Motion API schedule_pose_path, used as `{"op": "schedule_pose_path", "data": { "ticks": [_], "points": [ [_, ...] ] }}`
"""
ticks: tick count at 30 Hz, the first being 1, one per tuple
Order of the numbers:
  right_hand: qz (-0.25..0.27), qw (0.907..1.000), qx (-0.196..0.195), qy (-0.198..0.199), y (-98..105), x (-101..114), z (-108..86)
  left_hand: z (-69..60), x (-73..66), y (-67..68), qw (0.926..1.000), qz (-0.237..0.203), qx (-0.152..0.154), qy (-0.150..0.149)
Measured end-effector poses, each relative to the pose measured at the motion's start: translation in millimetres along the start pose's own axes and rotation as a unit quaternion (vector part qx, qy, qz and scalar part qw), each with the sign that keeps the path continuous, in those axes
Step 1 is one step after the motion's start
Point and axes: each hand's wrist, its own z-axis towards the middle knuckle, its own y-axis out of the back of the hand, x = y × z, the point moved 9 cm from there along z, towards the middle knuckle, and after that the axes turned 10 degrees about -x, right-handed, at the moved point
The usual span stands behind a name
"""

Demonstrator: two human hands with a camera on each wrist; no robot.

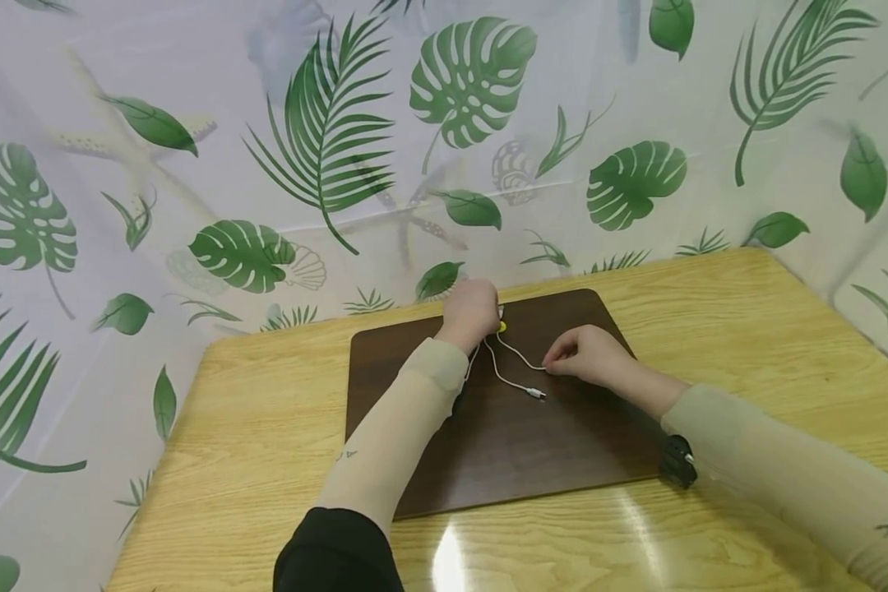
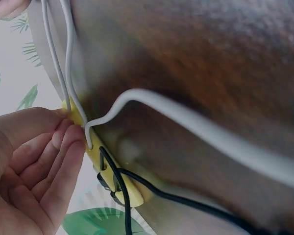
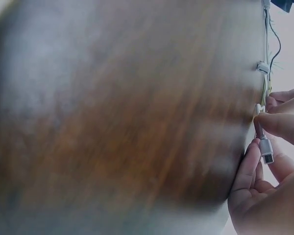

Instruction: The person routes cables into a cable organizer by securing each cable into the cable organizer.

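Observation:
In the head view my left hand (image 1: 472, 308) is at the far side of a dark brown board (image 1: 518, 460). The left wrist view shows its thumb and fingertips pinching a yellow slotted cable holder (image 2: 133, 193), where white cables (image 2: 68, 54) and a black cable (image 2: 186, 198) pass through. My right hand (image 1: 592, 355) pinches one white cable close to its end. Its white USB-type plug (image 3: 267, 152) sticks out beside the fingers in the right wrist view. A second white plug (image 1: 536, 393) lies over the board, between the hands.
The board lies on a light wooden table (image 1: 266, 427). Behind it hangs a white cloth (image 1: 385, 164) printed with green leaves. A black object (image 1: 678, 462) sits under my right wrist, by the board's right edge.

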Motion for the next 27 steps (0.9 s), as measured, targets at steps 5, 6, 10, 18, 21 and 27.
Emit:
{"op": "schedule_pose_path", "data": {
  "ticks": [5,6,10,18,21,27],
  "points": [
    [0.001,1.0,0.001,0.004,-3,0,0.6,-1.7,4.7,-1.3,0.9998,-0.022,-0.002,-0.001],
    [0.0,1.0,0.0,0.004,-4,0,0.8,-2.4,6.0,-1.6,0.9995,-0.03,-0.005,-0.001],
    [-0.008,0.9999,-0.001,0.007,-3,1,0.3,-6.1,9.7,-1.6,0.9983,-0.055,-0.015,-0.009],
    [-0.05,0.9984,-0.007,0.025,0,6,1.7,-17.6,24.2,0.1,0.9876,-0.157,0.01,0.002],
    [-0.066,0.9972,-0.016,0.031,5,8,0.4,-23.0,27.5,4.4,0.9791,-0.202,0.024,-0.012],
    [-0.074,0.9966,-0.017,0.033,17,11,-5.9,-35.6,39.1,10.8,0.9689,-0.24,0.057,-0.023]
  ]
}}
